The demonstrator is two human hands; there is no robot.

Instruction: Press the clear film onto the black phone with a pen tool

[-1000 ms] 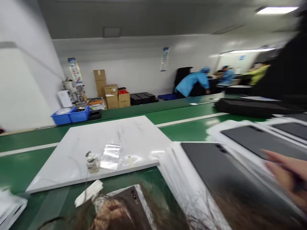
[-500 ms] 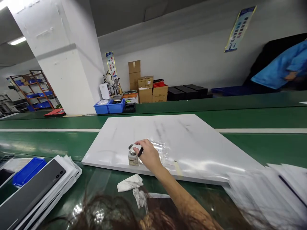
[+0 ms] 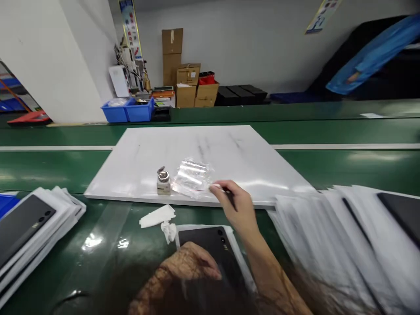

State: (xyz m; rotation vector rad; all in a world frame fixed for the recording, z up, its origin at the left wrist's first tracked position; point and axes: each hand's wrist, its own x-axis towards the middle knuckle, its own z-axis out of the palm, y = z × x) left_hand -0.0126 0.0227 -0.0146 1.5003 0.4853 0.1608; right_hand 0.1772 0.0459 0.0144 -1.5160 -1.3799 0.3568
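Observation:
My right hand point(image 3: 236, 205) is raised above the front edge of a white board, its fingers pinched round a small dark stick-like thing point(image 3: 229, 197) with something white at the fingertips. Below it, a dark grey tablet-like back panel point(image 3: 213, 238) with round camera spots lies on white wrapping. My left hand point(image 3: 193, 260) rests over that panel, fingers extended to the right, partly covered by blurred hair. A small bottle with a metal pump top point(image 3: 163, 181) stands on the board, lid tilted up. Beside it is a clear plastic bag point(image 3: 193, 175). Crumpled white tissue point(image 3: 158, 216) lies left of the panel.
The white board point(image 3: 229, 144) lies on a green bench point(image 3: 105, 245). Stacked wrapped panels point(image 3: 29, 218) stand at left, and a fanned row of white sleeves point(image 3: 315, 227) at right. Blue bins point(image 3: 140, 110) and cartons point(image 3: 188, 74) are behind. A person's blue sleeve point(image 3: 370, 61) shows far right.
My right hand has moved away from the bottle, to the right and toward me. My left hand has come into view over the dark panel. The view has tilted downward.

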